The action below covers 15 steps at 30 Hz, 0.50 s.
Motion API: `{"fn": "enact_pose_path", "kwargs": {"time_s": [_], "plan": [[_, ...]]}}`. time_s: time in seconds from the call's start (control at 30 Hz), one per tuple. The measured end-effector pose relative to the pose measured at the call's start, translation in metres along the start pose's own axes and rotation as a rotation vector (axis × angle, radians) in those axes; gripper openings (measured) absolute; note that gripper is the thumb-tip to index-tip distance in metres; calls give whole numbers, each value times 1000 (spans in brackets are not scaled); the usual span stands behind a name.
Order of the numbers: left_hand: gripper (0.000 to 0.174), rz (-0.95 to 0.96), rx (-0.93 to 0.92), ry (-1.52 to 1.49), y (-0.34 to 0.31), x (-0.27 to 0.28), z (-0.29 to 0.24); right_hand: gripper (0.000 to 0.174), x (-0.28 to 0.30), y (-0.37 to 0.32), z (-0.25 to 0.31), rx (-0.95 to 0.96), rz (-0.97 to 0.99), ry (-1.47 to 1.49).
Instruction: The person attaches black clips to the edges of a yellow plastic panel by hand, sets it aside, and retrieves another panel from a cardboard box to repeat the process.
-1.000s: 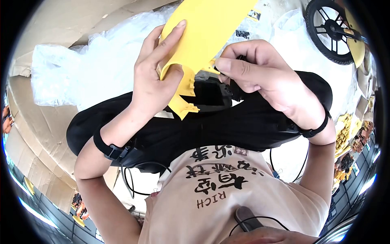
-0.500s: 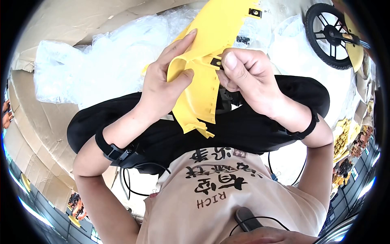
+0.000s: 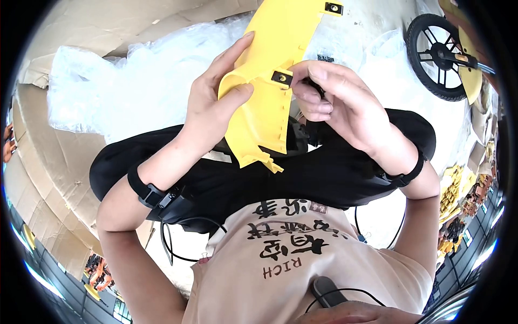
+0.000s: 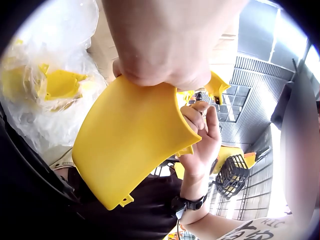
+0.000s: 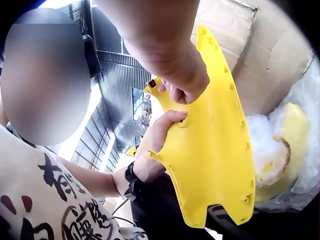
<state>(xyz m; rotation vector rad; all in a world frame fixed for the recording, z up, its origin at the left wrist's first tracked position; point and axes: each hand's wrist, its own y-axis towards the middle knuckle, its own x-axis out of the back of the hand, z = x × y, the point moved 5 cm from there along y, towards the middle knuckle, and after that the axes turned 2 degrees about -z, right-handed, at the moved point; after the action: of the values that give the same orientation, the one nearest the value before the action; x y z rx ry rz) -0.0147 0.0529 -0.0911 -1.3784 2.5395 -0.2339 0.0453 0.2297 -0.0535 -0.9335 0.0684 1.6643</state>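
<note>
The left hand (image 3: 213, 105) grips a curved yellow panel (image 3: 264, 113) by its edge, thumb on the near side and fingers behind. A black clip (image 3: 281, 78) sits on a tab at the panel's right edge, and another black clip (image 3: 334, 8) is on a tab higher up. Beside the first tab, the right hand (image 3: 342, 100) has its fingers curled around small dark pieces (image 3: 317, 88), a fingertip at the clip's edge. In the left wrist view the panel's smooth outer face (image 4: 130, 135) shows; the right wrist view shows its ribbed inner face (image 5: 210, 135).
Clear plastic wrapping (image 3: 145, 81) and cardboard (image 3: 48, 162) lie to the left. A black spoked wheel (image 3: 436, 56) is at the upper right. Yellow parts (image 3: 452, 194) are piled at the far right. In the left wrist view another yellow part (image 4: 62, 84) lies in plastic.
The yellow panel has turned, showing more of its inner side and the clip on its tab. The right thumb has come off the tab, and the fingers have loosened slightly around the dark pieces.
</note>
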Motion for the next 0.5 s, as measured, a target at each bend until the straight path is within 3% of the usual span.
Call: {"fn": "enact_pose_path", "kwargs": {"time_s": [0.07, 0.13, 0.27, 0.33, 0.5], "plan": [[64, 10, -48, 41, 0, 1, -3, 36, 2, -1, 2, -10, 35, 45], [63, 28, 41, -72, -3, -1, -1, 38, -1, -2, 7, 38, 65, -265], [65, 64, 98, -165, -4, -7, 0, 39, -3, -2, 1, 65, 72, -173], [70, 55, 278, -365, -5, -11, 3, 39, -2, -1, 1, 68, 71, -172], [62, 11, 477, -384, -11, -5, 12, 39, 1, -1, 3, 66, 43, -65]]}}
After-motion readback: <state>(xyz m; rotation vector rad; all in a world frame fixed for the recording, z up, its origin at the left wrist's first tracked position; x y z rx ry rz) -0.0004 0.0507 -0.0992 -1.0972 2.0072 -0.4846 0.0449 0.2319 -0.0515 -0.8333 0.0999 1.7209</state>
